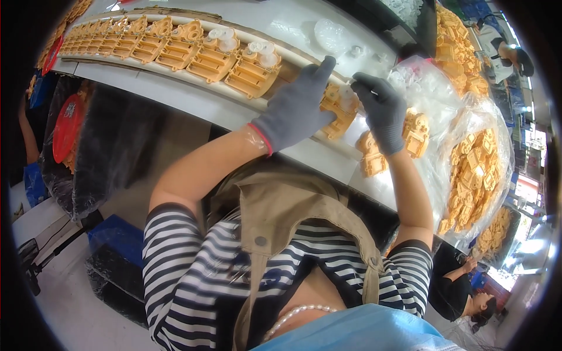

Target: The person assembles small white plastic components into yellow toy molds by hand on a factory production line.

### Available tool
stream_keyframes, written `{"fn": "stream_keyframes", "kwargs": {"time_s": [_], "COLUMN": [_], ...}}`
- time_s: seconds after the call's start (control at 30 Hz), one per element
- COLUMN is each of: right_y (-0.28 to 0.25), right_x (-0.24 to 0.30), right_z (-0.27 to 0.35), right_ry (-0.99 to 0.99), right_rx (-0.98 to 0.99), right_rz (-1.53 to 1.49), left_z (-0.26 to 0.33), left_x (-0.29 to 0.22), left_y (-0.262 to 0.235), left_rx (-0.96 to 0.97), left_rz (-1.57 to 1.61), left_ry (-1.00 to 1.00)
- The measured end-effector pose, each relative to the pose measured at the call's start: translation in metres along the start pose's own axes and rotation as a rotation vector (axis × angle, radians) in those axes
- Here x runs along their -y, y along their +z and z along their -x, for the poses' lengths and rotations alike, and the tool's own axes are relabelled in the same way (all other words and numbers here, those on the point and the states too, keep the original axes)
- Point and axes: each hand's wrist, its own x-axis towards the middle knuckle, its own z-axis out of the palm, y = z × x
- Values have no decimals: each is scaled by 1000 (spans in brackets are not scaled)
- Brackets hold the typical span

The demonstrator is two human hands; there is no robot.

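An orange plastic housing [338, 111] with white gear parts at its far end lies on the rail between my hands. My left hand [295, 108], in a grey glove, spreads its fingers at the housing's left side; its thumb lies over the housing's edge, its index finger points past the far end. My right hand [383, 108], gloved too, hovers just right of the housing with fingers curled together; whatever is between the fingertips is hidden. To the left, a row of similar housings [213, 58] stands along the rail, the nearest ones carrying white gears [263, 54].
Clear plastic pieces [331, 36] lie on the white table beyond the rail. Loose housings [417, 133] sit right of my right hand, beside a clear bag of housings [473, 178]. Another orange heap [453, 50] stands far right. A co-worker [462, 284] sits at lower right.
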Motion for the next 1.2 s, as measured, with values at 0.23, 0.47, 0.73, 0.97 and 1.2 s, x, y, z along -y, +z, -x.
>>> {"fn": "stream_keyframes", "kwargs": {"time_s": [0.23,0.47,0.73,0.97,1.2], "right_y": [15,1,-5,-10,-16], "right_x": [-10,4,11,16,11], "right_z": [23,31,32,37,37], "right_ry": [426,423,381,272,198], "right_rx": [-153,-157,-185,-222,-177], "right_rz": [-630,-716,-533,-437,-328], "left_z": [-2,-4,0,5,4], "left_x": [5,-7,17,5,-1], "left_y": [22,16,40,30,32], "left_rx": [-110,122,213,77,41], "left_rz": [285,1435,1189,451,523], "left_ry": [12,-467,-222,243,285]}}
